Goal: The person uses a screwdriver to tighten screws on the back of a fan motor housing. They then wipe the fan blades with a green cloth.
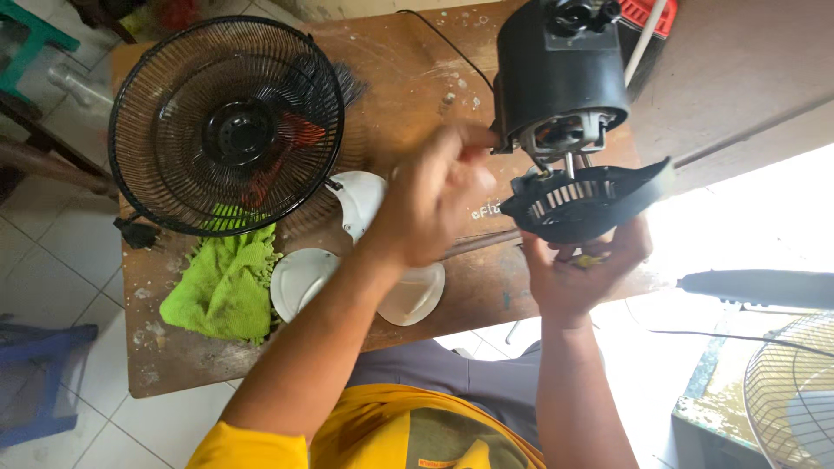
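Overhead, both hands grip the fan motor (560, 74): left hand (439, 204) beside, right hand (578, 265) beneath.

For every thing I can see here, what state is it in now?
Fan motor housing: upright, shaft exposed.
Black rear guard piece: held below the motor.
Left hand: fingers at the motor.
Right hand: gripping the guard piece.
Fan grille: detached, on the table.
White fan blade: removed, lying flat.
Green cloth: crumpled.
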